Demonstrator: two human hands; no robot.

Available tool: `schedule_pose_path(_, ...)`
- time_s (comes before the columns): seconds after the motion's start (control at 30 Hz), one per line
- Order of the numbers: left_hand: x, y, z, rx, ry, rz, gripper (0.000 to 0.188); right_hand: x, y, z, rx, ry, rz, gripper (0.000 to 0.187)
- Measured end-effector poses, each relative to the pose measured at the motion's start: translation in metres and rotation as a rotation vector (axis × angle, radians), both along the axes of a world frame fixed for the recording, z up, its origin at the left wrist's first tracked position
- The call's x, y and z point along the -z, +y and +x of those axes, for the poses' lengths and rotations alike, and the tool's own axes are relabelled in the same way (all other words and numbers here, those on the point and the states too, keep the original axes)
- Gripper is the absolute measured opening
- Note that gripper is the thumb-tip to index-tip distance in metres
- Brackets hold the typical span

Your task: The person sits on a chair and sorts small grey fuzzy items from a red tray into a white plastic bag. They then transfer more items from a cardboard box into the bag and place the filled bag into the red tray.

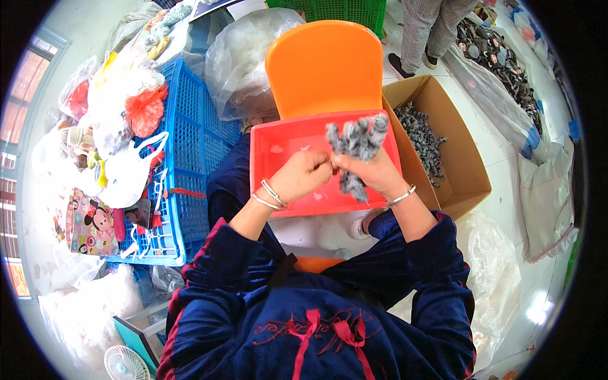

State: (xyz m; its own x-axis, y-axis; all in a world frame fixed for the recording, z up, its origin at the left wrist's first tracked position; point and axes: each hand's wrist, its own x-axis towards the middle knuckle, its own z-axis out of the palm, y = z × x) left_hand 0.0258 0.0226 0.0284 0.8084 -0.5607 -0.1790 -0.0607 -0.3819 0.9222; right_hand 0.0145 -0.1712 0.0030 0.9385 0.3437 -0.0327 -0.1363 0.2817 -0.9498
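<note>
Over a red plastic tray both my hands meet. My right hand is closed round a bunch of grey fluffy plush pieces, which stick out above and below the fist. Close against it, my left hand is curled with thumb and fingers pinched together at the edge of the bunch. What those fingertips hold is too small to make out. A few small white bits of fluff lie in the tray.
Behind the tray stands an orange chair. On the right, a cardboard box holds many grey plush pieces. Blue plastic crates with bags on them stand at left. A person stands at the back, near dark plush items.
</note>
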Motion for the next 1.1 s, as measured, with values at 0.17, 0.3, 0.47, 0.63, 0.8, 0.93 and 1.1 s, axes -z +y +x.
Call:
schedule_pose_path(0.17, 0.008, 0.01, -0.028, 0.08, -0.267, 0.212, 0.026, -0.002, 0.001, -0.027, -0.072, -0.031, -0.227, 0.028)
schedule_pose_path(0.3, 0.008, 0.009, -0.04, 0.115, -0.415, 0.373, 0.028, 0.003, 0.013, -0.042, -0.074, -0.033, -0.316, 0.028)
schedule_pose_path(0.47, 0.016, 0.012, -0.033, 0.185, -0.397, 0.462, 0.028, 0.007, 0.014, -0.033, -0.132, 0.06, -0.34, 0.025)
schedule_pose_path(0.63, 0.026, 0.02, -0.02, 0.18, -0.281, 0.158, 0.022, 0.013, -0.002, -0.02, -0.114, 0.298, -0.143, 0.016)
schedule_pose_path(0.8, 0.025, 0.027, -0.019, 0.08, 0.235, -0.223, 0.025, -0.007, -0.002, -0.015, -0.035, 0.288, -0.014, 0.013)
schedule_pose_path(0.93, 0.018, 0.022, -0.022, 0.007, 0.364, -0.257, 0.028, -0.011, -0.006, -0.012, 0.032, 0.233, 0.008, 0.018)
schedule_pose_path(1.1, 0.013, 0.015, -0.028, -0.041, 0.402, -0.274, 0.03, -0.015, -0.01, -0.011, 0.047, 0.218, 0.016, 0.022)
